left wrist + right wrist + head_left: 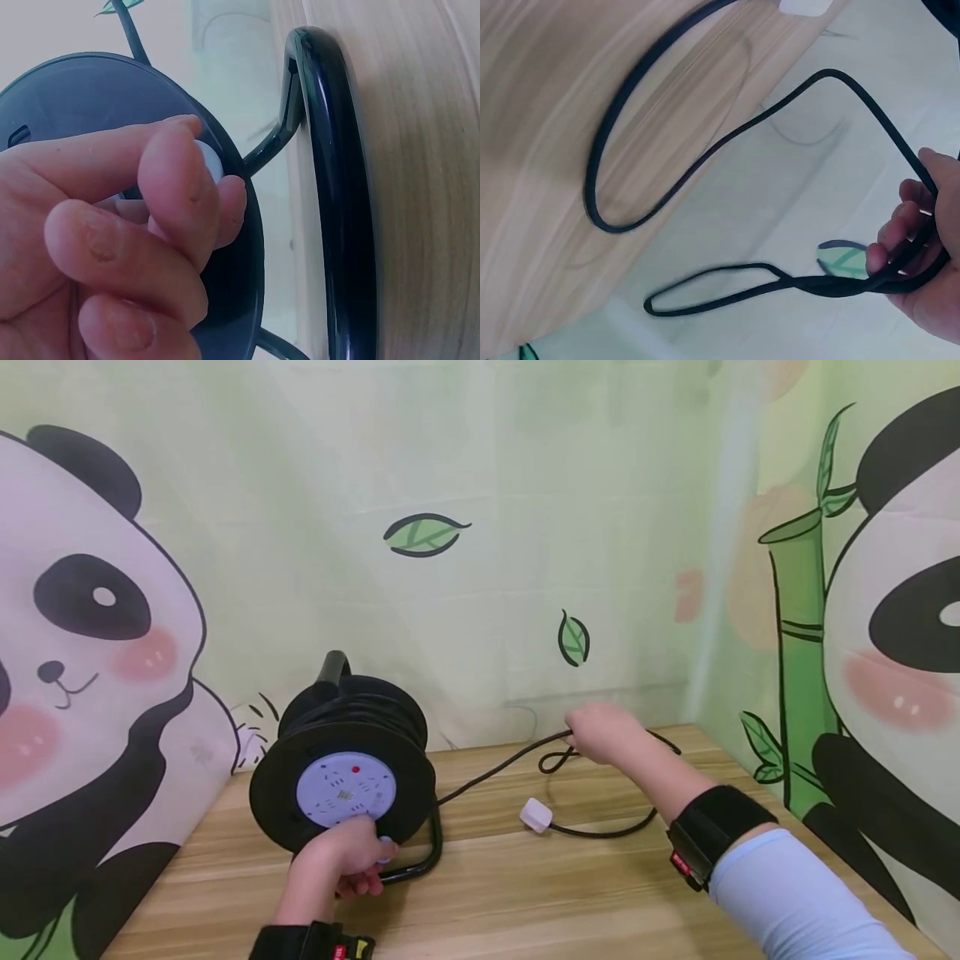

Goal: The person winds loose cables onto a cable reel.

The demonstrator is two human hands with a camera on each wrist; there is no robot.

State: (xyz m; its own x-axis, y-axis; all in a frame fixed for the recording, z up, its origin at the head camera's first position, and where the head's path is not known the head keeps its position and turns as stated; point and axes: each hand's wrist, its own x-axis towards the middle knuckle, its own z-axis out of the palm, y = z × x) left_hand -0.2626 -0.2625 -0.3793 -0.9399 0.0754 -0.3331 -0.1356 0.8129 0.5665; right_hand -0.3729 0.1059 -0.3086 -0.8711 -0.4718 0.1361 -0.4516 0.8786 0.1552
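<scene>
Start w/ tabletop [487, 902]: wood-grained, under everything. Next see cable reel [337, 739] on it at approx. 8 o'clock, standing on tubular frame [432, 852], w/ socket panel [330, 789] turned toward wearer (6 to 7 o'clock) and axle seemingly lying front to back, toward 12 to 1. Could tip or skid toward 2 o'clock under a hard tug, b/c held only low at the front.

Then cord [592, 180]: runs from reel toward 2 o'clock into right hand [603, 735], then round via 3 o'clock to plug [536, 815]. Could kink or knot, b/c crossed and twisted into a loop just beyond the fingers.

In right hand, at 4: fingers curled round looped cord (how tightly, can't tell). In left hand [348, 852], at 7: fingers bent, apparently pinching white knob [211, 161]; grip partly hidden.

As for plug: lies at approx. 5 o'clock, long axis along 4–10 line, nose toward 10, pins not visible. Could get dragged or flipped by a jerk on cord.

Last, white knob: sits low on reel's face, approx. 5 o'clock. Could slip out, being so small.
</scene>
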